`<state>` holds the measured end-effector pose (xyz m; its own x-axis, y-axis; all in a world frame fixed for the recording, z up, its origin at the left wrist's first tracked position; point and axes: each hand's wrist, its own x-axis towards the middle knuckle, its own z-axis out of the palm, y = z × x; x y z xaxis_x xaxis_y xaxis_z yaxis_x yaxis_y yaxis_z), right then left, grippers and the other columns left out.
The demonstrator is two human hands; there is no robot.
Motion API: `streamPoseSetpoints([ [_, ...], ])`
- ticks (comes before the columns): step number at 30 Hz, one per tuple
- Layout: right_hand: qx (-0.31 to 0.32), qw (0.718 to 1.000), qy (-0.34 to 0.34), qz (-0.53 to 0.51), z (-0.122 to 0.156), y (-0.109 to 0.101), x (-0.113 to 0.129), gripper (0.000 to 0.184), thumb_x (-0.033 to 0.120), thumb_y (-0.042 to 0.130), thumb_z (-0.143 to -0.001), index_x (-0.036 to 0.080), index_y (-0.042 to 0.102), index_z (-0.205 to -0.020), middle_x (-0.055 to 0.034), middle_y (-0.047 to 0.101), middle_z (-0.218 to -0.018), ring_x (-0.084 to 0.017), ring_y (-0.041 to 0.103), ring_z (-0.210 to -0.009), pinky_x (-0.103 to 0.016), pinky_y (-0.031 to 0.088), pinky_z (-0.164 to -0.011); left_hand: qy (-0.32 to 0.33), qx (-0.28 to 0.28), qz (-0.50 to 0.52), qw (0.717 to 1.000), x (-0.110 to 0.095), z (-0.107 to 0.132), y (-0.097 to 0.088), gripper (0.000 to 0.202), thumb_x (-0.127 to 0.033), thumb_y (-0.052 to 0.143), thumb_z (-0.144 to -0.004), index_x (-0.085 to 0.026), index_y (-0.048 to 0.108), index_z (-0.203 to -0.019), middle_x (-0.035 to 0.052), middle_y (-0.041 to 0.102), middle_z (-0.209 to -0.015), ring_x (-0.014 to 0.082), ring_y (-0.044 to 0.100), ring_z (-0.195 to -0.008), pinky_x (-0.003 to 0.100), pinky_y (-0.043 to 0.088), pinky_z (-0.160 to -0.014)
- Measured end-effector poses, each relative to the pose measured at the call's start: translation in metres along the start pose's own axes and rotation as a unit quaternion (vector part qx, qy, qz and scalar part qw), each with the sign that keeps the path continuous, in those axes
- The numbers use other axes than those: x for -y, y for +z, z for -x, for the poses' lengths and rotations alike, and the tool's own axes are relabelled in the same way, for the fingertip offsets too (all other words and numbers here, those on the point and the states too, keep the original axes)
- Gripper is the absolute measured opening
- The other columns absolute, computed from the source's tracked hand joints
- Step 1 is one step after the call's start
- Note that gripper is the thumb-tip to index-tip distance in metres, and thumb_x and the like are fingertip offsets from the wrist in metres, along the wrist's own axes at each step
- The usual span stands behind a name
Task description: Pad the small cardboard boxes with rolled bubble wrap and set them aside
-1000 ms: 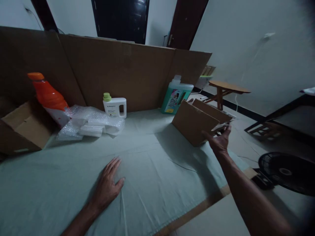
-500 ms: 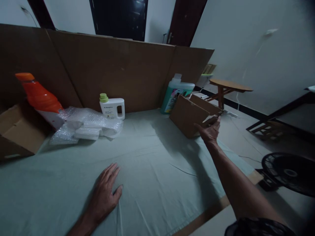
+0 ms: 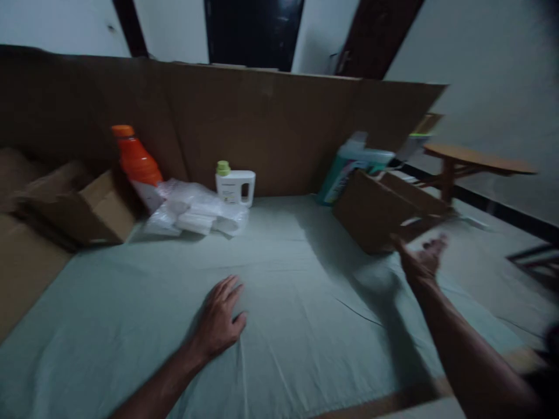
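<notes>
My left hand (image 3: 218, 319) rests flat on the pale green cloth (image 3: 288, 302), fingers out and holding nothing. On the right, my right hand (image 3: 421, 259) is raised beside an open cardboard box (image 3: 375, 212), its fingers apart and slightly blurred. Behind that box leans a teal liquid bottle (image 3: 340, 171). A white jug with a green cap (image 3: 233, 185) stands at the back middle. Crumpled bubble wrap (image 3: 201, 209) lies left of it, against an orange bottle (image 3: 137, 163) that tilts. Another open cardboard box (image 3: 91, 203) is at the left.
A tall cardboard panel (image 3: 271, 128) runs along the back of the cloth. A thin dark strand (image 3: 358, 311) lies on the cloth. Off to the right, a wooden table (image 3: 476, 158) stands on the floor, with a dark door (image 3: 255, 35) behind the panel.
The view has turned left, bringing more of the left boxes in. My right hand has come away from the box's edge, fingers now apart. My left hand stays flat on the cloth.
</notes>
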<state>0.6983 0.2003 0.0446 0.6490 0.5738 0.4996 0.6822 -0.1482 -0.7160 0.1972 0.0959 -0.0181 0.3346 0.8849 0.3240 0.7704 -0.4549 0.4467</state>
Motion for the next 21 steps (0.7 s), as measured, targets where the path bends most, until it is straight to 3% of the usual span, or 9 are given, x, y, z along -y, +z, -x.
streamPoseSetpoints([
  [2,0.0,0.999,0.043,-0.016,0.031,0.0,0.001,0.111,0.077,0.066,-0.071,0.014,0.027,-0.155,-0.0337,0.044,-0.143,-0.05,0.046,-0.133,-0.068,0.038,-0.103,-0.012,0.022,0.01,1.0,-0.004,-0.003,-0.005,0.053,-0.021,0.061,-0.079,-0.012,0.063,-0.131,0.0171,0.056,-0.146,0.0316,0.049,-0.139,0.052,0.042,-0.117],
  [4,0.043,0.998,0.036,-0.022,0.066,0.004,0.007,0.091,0.073,0.062,-0.075,0.028,0.038,-0.151,-0.0245,0.049,-0.144,-0.049,0.048,-0.132,-0.071,0.039,-0.104,-0.017,0.032,0.019,0.999,-0.005,-0.007,-0.009,0.053,-0.022,0.063,-0.078,-0.012,0.064,-0.13,0.0182,0.055,-0.147,0.0323,0.047,-0.14,0.053,0.039,-0.119],
  [7,0.176,0.98,-0.086,-0.034,0.118,0.025,0.032,0.067,0.062,0.064,-0.077,0.033,0.055,-0.137,-0.0182,0.055,-0.141,-0.047,0.055,-0.125,-0.07,0.045,-0.099,-0.018,0.035,0.031,0.999,-0.004,-0.01,-0.012,0.051,-0.025,0.066,-0.078,-0.012,0.066,-0.127,0.0189,0.053,-0.148,0.0328,0.045,-0.142,0.053,0.036,-0.12],
  [11,0.341,0.892,-0.279,-0.098,0.18,0.078,0.101,0.035,0.047,0.057,-0.085,0.029,0.068,-0.113,-0.0129,0.063,-0.135,-0.036,0.064,-0.118,-0.057,0.054,-0.096,-0.016,0.03,0.037,0.999,-0.005,-0.012,-0.012,0.046,-0.03,0.068,-0.08,-0.015,0.067,-0.123,0.0185,0.052,-0.148,0.0325,0.044,-0.142,0.052,0.035,-0.12],
  [15,0.429,0.822,-0.353,-0.126,0.229,0.135,0.18,0.034,0.041,0.053,-0.088,0.024,0.071,-0.11,-0.013,0.064,-0.136,-0.03,0.064,-0.121,-0.05,0.051,-0.102,-0.009,0.022,0.045,0.999,-0.005,-0.014,-0.016,0.035,-0.028,0.069,-0.077,-0.014,0.072,-0.109,0.0187,0.061,-0.135,0.033,0.051,-0.134,0.05,0.04,-0.117],
  [18,0.449,0.804,-0.369,-0.13,0.256,0.162,0.212,0.036,0.04,0.051,-0.09,0.021,0.072,-0.112,-0.0145,0.064,-0.136,-0.031,0.063,-0.123,-0.051,0.049,-0.104,-0.017,-0.045,0.038,0.998,0.015,-0.015,-0.04,0.026,-0.024,0.067,-0.076,-0.02,0.074,-0.1,0.0123,0.069,-0.121,0.0289,0.057,-0.126,0.046,0.047,-0.111],
  [21,0.453,0.793,-0.394,-0.103,0.267,0.174,0.22,0.036,0.04,0.051,-0.09,0.021,0.072,-0.113,-0.014,0.063,-0.137,-0.032,0.062,-0.124,-0.052,0.048,-0.104,-0.077,-0.175,-0.008,0.982,0.059,-0.018,-0.092,0.025,-0.02,0.064,-0.076,-0.021,0.074,-0.099,0.0102,0.07,-0.118,0.0272,0.061,-0.119,0.045,0.049,-0.109],
])
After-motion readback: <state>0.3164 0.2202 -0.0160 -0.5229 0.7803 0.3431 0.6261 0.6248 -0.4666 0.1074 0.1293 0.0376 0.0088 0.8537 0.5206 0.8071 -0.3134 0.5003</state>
